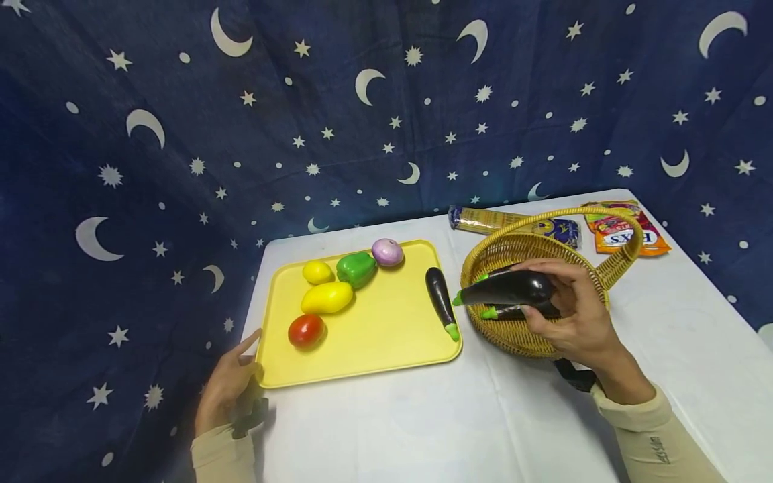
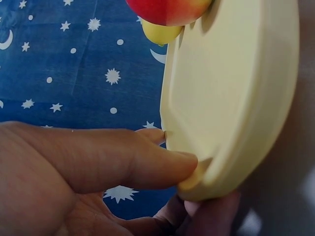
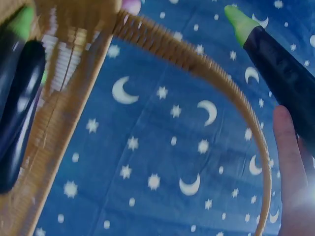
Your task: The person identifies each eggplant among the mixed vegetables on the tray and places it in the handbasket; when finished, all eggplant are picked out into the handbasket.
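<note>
My right hand [image 1: 582, 318] grips a dark eggplant [image 1: 504, 288] with a green stem, held over the wicker basket [image 1: 513, 341]. Its stem points left, toward the tray. Inside the basket lie more eggplants [image 3: 22, 113], partly hidden by the held one in the head view. At the far left, my left hand [image 1: 226, 386] pinches the near-left corner of the yellow tray [image 1: 386, 345], thumb over the rim and fingers beneath. On the tray are a tomato [image 1: 306, 331], a yellow mango [image 1: 327, 298], a lemon [image 1: 317, 272], a green bell pepper [image 1: 356, 270], an onion [image 1: 387, 252] and another eggplant [image 1: 439, 295] along the right edge.
Behind the basket lies a pack of spaghetti [image 1: 489, 220]. An orange and red snack bag [image 1: 631, 231] sits at the back right. The basket's tall handle [image 1: 622, 258] arches up on its right side. A dark star-and-moon cloth [image 1: 338, 87] hangs behind the white table [image 1: 423, 429].
</note>
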Demonstrator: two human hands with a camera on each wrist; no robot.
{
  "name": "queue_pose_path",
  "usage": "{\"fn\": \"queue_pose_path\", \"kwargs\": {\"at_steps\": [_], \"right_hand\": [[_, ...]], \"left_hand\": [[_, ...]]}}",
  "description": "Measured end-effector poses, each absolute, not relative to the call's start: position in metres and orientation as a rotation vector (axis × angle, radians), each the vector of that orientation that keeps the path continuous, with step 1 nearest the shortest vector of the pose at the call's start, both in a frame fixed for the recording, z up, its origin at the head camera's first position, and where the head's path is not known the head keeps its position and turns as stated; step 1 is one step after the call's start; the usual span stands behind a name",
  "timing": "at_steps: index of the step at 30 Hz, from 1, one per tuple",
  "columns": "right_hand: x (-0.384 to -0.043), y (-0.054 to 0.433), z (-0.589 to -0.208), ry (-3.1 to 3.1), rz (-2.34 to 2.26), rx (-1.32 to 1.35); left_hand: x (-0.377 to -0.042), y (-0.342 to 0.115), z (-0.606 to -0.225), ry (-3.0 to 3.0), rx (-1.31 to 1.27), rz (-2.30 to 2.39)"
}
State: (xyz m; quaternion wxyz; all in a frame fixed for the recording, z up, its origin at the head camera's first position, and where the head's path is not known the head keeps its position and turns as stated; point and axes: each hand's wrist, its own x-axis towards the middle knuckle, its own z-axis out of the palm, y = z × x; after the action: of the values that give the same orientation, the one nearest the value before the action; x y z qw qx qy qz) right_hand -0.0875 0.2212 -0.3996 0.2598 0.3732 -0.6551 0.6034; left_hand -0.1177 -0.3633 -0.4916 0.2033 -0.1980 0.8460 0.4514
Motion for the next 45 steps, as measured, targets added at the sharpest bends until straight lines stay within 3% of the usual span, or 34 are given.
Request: {"fn": "queue_pose_path", "kwargs": {"at_steps": [9, 20, 32, 45], "right_hand": [[-0.085, 0.261, -0.397, -1.919, 1.502, 0.988], [-0.105, 0.293, -0.399, -2.535, 0.656, 0.981], [-0.127, 0.275, -0.411, -2.988, 0.153, 1.166], [-0.14, 0.251, -0.413, -3.215, 0.118, 1.241]], "left_hand": [[-0.119, -0.362, -0.492, 2.378, -0.577, 1.221], [-0.119, -0.361, -0.493, 2.401, -0.574, 1.226], [-0.12, -0.359, -0.489, 2.424, -0.561, 1.174], [-0.115, -0.359, -0.488, 2.45, -0.529, 1.155]]}}
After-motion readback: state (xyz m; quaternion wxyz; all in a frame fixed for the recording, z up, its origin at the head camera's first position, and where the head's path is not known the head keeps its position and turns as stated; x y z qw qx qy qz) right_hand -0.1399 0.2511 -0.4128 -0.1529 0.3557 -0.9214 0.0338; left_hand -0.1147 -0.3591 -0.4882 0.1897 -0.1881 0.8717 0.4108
